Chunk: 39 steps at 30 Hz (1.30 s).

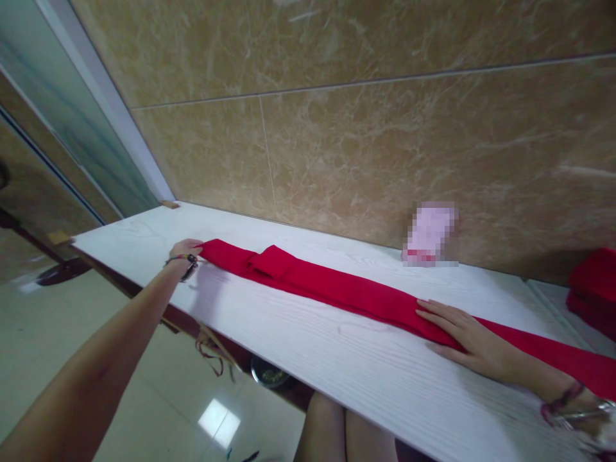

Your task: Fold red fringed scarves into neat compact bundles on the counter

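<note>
A long red cloth strip [337, 286], folded lengthwise, runs across the white table [308, 327] and out past the right edge of the view. Near its left end a short piece of the cloth is folded over into a raised flap. My left hand [187, 249] pinches the far left end of the strip, its fingertips partly hidden. Flat on the strip toward the right lies my right hand [457, 330], fingers stretched out and pressing on the fabric.
A blurred pink object [430, 231] leans against the tiled wall [346, 147] behind the table. More folded red cloth [594, 289] is piled at the right edge. Below the table's front edge are a metal bowl [269, 372] and the person's knees [346, 430].
</note>
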Tool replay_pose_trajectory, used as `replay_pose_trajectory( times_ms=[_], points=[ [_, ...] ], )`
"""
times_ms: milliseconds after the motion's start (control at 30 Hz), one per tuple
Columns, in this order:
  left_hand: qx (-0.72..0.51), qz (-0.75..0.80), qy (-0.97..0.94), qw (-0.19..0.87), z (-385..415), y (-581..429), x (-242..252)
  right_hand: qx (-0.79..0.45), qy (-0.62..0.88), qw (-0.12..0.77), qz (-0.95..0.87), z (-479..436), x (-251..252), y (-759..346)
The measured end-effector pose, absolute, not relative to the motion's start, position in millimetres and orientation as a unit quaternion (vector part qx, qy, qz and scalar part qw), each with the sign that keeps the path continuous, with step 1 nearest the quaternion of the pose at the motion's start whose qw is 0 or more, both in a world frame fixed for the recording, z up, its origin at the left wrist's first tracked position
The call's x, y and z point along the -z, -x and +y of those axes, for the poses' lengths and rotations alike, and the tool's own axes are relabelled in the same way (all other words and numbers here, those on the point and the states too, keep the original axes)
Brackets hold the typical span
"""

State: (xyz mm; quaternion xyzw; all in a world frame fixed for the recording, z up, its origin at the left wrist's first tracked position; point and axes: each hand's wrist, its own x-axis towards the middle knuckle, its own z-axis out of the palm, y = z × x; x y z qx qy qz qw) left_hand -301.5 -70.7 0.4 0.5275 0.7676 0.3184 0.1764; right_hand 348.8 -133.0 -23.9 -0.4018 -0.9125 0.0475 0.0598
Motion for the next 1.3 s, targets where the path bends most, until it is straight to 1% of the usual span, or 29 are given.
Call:
replay_pose_trajectory(
  times_ms=[167, 267, 300, 433, 567, 767, 867, 967, 1167, 1300],
  points=[
    [-0.226, 0.851, -0.472, 0.046, -67.6, 280.6, 6.4, -0.031, 0.361, 0.057, -0.930, -122.4, 13.4, -310.8],
    [-0.162, 0.824, -0.541, -0.027, -68.7, 259.9, 4.5, -0.050, 0.313, 0.064, -0.946, -115.5, 8.3, -272.8],
    [-0.143, 0.800, -0.583, -0.026, -69.9, 253.5, 4.4, -0.060, 0.306, 0.064, -0.948, -113.3, 8.3, -262.6],
    [-0.064, 0.659, -0.749, 0.037, -78.1, 234.9, 8.5, -0.106, 0.310, 0.069, -0.942, -106.7, 14.3, -248.1],
    [-0.057, 0.591, -0.804, 0.028, -80.1, 227.6, 12.8, -0.151, 0.312, 0.078, -0.935, -103.4, 19.5, -258.4],
    [-0.006, 0.629, -0.777, 0.011, -69.3, 227.0, 9.1, -0.195, 0.295, 0.093, -0.931, -100.1, 19.8, -265.5],
    [0.020, 0.607, -0.795, 0.010, -65.5, 225.0, 6.3, -0.199, 0.300, 0.090, -0.929, -99.9, 19.5, -265.8],
    [0.033, 0.608, -0.793, -0.009, -61.6, 234.3, 0.8, -0.192, 0.301, 0.086, -0.930, -101.3, 19.6, -265.4],
    [0.040, 0.703, -0.703, -0.099, -65.6, 270.9, -12.9, -0.166, 0.306, 0.095, -0.933, -103.8, 23.1, -263.3],
    [0.049, 0.693, -0.713, -0.091, -72.7, 267.0, -9.7, -0.146, 0.308, 0.086, -0.936, -101.0, 26.8, -264.7]
  ],
)
